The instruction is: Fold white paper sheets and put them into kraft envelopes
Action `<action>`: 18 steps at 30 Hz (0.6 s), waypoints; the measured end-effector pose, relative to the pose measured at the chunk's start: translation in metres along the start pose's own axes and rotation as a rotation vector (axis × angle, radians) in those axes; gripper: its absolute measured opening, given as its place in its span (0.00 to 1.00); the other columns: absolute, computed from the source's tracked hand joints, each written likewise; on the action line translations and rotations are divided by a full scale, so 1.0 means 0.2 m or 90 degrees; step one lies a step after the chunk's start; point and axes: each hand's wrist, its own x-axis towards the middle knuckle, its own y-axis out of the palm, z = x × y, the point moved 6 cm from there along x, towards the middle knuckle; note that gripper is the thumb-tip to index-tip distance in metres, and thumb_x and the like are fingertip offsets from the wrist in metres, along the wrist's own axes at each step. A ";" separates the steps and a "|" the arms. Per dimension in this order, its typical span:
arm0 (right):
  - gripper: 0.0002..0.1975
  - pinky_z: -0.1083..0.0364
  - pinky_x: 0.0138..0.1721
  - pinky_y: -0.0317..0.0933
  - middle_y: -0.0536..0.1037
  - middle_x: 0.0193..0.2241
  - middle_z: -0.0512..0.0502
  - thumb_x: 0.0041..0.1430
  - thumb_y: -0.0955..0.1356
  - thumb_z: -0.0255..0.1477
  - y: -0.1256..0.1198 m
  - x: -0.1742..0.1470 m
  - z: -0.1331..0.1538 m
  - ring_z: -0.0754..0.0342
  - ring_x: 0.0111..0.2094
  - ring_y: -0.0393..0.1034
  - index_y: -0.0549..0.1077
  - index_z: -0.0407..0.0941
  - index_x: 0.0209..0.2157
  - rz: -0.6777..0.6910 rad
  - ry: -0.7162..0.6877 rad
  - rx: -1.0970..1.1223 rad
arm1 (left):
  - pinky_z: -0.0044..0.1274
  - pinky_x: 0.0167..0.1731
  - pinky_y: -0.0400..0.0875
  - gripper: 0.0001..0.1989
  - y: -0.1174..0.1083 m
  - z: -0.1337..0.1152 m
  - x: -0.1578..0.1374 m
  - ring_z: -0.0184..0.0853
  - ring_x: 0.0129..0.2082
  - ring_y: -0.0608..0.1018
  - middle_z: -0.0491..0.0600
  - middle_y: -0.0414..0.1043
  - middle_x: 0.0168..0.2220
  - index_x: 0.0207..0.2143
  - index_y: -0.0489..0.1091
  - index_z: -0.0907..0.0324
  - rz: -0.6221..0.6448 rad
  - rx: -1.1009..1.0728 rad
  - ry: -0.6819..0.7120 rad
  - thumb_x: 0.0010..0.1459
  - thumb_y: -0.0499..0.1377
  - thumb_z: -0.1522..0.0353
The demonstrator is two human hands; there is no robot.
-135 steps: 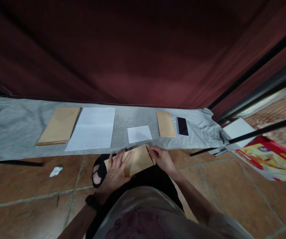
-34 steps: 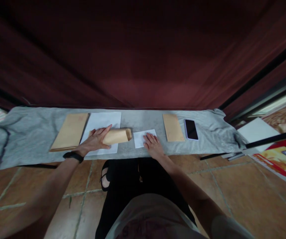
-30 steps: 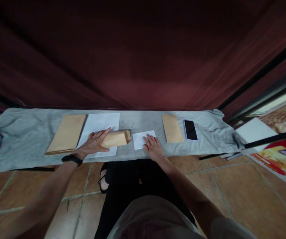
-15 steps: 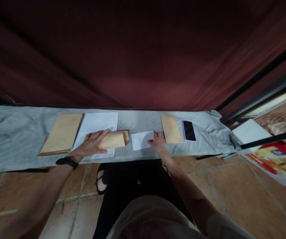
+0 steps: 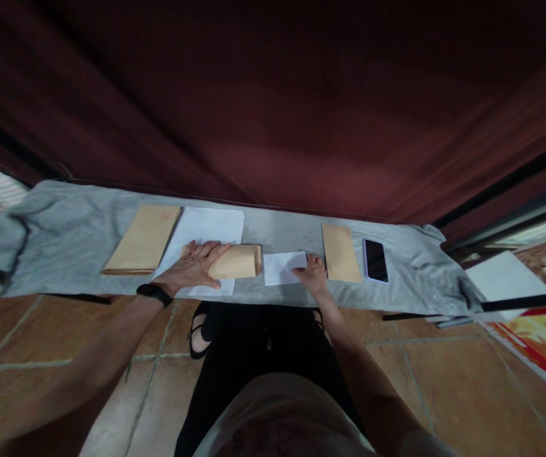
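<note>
My left hand (image 5: 193,265) lies with fingers spread over a brown paper envelope (image 5: 235,262), pressing on its left part. The envelope rests on white sheets, and its right end, with a folded edge, points at a small folded white paper (image 5: 283,268). My right hand (image 5: 314,271) has thumb and fingers closed on the right edge of that paper, low over the cloth. The paper's left edge is close to the envelope's end; whether they touch I cannot tell. A second brown envelope (image 5: 342,252) lies flat just right of my right hand.
Left on the grey cloth (image 5: 77,235) is a stack of brown envelopes (image 5: 144,240), beside larger white sheets (image 5: 215,223). A phone (image 5: 376,260) lies at the right. A dark red curtain (image 5: 273,127) hangs behind. A red and yellow box (image 5: 543,339) is at the lower right.
The view has shifted, so everything on the cloth appears further right. The envelope's right end looks flatter than before. Both hands keep nearly the same places on the envelope and the paper.
</note>
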 end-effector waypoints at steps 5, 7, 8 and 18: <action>0.23 0.48 0.50 0.63 0.76 0.48 0.37 0.57 0.73 0.36 0.02 0.04 -0.04 0.40 0.52 0.70 0.71 0.44 0.52 -0.008 -0.029 0.023 | 0.50 0.67 0.32 0.59 -0.03 -0.03 0.01 0.56 0.73 0.49 0.62 0.47 0.73 0.74 0.40 0.51 0.027 0.024 -0.010 0.46 0.67 0.50; 0.13 0.50 0.47 0.64 0.77 0.43 0.40 0.58 0.71 0.34 0.03 0.05 -0.07 0.43 0.48 0.72 0.74 0.45 0.45 0.001 -0.070 0.058 | 0.51 0.67 0.30 0.59 -0.03 -0.04 0.01 0.55 0.73 0.47 0.62 0.44 0.74 0.74 0.40 0.50 0.038 0.024 -0.015 0.47 0.67 0.50; 0.09 0.51 0.46 0.65 0.77 0.40 0.42 0.59 0.70 0.33 0.04 0.06 -0.08 0.44 0.45 0.73 0.74 0.45 0.41 0.005 -0.090 0.081 | 0.51 0.67 0.29 0.59 -0.04 -0.04 0.01 0.55 0.73 0.47 0.61 0.44 0.74 0.74 0.39 0.50 0.040 0.024 -0.014 0.48 0.67 0.49; 0.05 0.54 0.38 0.64 0.78 0.30 0.47 0.59 0.66 0.32 0.02 0.03 -0.17 0.49 0.36 0.74 0.72 0.47 0.33 -0.008 -0.098 0.187 | 0.43 0.71 0.32 0.44 -0.14 -0.50 -0.03 0.46 0.75 0.43 0.56 0.41 0.75 0.74 0.44 0.54 -0.144 0.019 0.166 0.63 0.58 0.49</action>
